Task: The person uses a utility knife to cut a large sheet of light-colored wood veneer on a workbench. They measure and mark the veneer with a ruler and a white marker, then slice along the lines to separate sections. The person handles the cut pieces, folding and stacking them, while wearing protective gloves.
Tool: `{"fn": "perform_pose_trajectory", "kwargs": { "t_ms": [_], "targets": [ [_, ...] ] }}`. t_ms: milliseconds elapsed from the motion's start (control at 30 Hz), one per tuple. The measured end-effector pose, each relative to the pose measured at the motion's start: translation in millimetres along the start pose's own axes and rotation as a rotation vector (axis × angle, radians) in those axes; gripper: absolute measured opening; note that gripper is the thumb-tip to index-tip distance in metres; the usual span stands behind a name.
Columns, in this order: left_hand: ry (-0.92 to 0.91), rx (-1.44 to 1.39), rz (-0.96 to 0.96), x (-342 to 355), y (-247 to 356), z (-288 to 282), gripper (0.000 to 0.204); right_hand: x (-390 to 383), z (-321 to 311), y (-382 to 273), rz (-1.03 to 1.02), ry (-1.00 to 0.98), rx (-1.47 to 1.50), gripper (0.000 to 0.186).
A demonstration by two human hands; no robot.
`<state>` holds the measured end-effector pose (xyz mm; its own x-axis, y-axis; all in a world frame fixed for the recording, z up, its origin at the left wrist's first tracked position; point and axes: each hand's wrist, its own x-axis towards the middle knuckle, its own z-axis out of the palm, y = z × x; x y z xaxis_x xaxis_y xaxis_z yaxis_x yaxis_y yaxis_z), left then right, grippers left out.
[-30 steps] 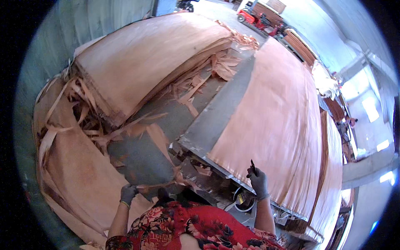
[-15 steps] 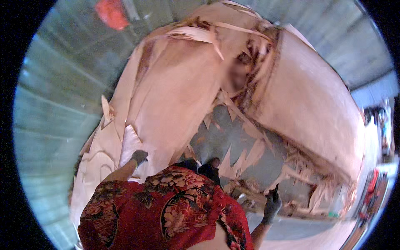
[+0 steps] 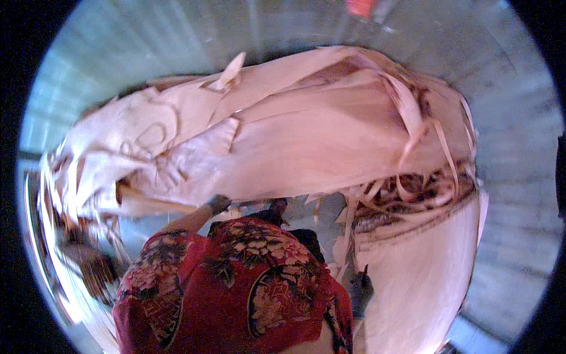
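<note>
A grey glove covers my left hand [image 3: 219, 204], which is at the near edge of a broad heap of thin pale wood veneer sheets [image 3: 318, 141]. Motion blur hides how its fingers are bent. Lower and to the right, my right hand [image 3: 361, 290], also gloved, is closed around a small dark pointed thing [image 3: 366, 269] whose tip sticks up; its kind is too small to tell. That hand is beside a second stack of veneer [image 3: 421, 277]. On the far heap a whitish torn piece [image 3: 221, 135] lies on top.
Tangled veneer strips [image 3: 413, 192] fill the gap between the two stacks. Ragged scraps [image 3: 147, 130] cover the left end of the heap. A grey floor [image 3: 318, 209] shows by my feet. Something orange-red [image 3: 359, 6] lies on the floor beyond.
My view has swung round to the left, so the veneer heap now lies across in front of me. The left hand is now at the heap's near edge. The right still holds the dark pointed thing.
</note>
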<state>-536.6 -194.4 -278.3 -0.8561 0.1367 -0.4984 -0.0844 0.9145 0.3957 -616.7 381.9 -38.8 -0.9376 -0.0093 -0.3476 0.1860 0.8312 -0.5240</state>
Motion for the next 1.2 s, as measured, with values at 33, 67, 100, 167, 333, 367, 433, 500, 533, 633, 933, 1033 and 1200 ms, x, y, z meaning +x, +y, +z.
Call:
{"fn": "perform_pose_trajectory", "kwargs": {
  "t_ms": [33, 67, 100, 167, 333, 367, 433, 500, 533, 633, 933, 1033, 1200],
  "targets": [
    [0.178, 0.025, 0.139, 7, 16, -5, 0.024, 17, -2, 1, -0.113, -0.076, -0.179, 0.021],
    [0.186, -0.207, 0.051, 7, 30, -12, 0.026, 33, 4, -1, 0.035, -0.065, 0.122, 0.020],
    [0.229, -0.294, 0.037, 7, 44, -19, 0.028, 50, 5, -1, -0.044, -0.069, 0.072, 0.019],
    [0.385, -0.384, 0.028, 1, 67, -32, 0.023, 93, 5, -3, -0.142, -0.085, -0.051, 0.019],
    [0.317, -0.556, -0.605, -50, 119, -23, 0.030, 212, -21, -6, -0.342, -0.302, -0.090, 0.024],
    [0.407, -0.721, -0.759, -63, 132, -14, 0.029, 230, -24, -10, -0.415, -0.303, -0.065, 0.024],
    [0.473, -1.025, -0.997, -88, 151, 6, 0.027, 262, -30, -27, -0.480, -0.307, -0.057, 0.026],
    [0.232, -0.917, -1.123, -110, 170, 31, 0.027, 281, -36, -43, -0.342, -0.414, 0.056, 0.028],
    [0.289, -1.013, -1.144, -117, 179, 45, 0.028, 289, -37, -52, -0.375, -0.452, -0.003, 0.028],
    [0.032, -0.391, -0.905, -130, 211, 78, 0.034, 305, -31, -70, -0.435, -0.559, -0.158, 0.028],
    [0.092, -0.784, -1.102, -133, 241, 75, 0.035, 303, 5, -118, -0.447, -0.647, -0.167, 0.028],
    [0.274, -0.750, -1.115, -139, 181, 69, 0.034, 273, 7, -171, -0.636, -0.636, -0.212, 0.027],
    [1.058, -1.441, -1.320, -152, 14, 36, 0.034, 231, 52, -292, -0.709, -0.502, -0.225, 0.027]
  ]
}}
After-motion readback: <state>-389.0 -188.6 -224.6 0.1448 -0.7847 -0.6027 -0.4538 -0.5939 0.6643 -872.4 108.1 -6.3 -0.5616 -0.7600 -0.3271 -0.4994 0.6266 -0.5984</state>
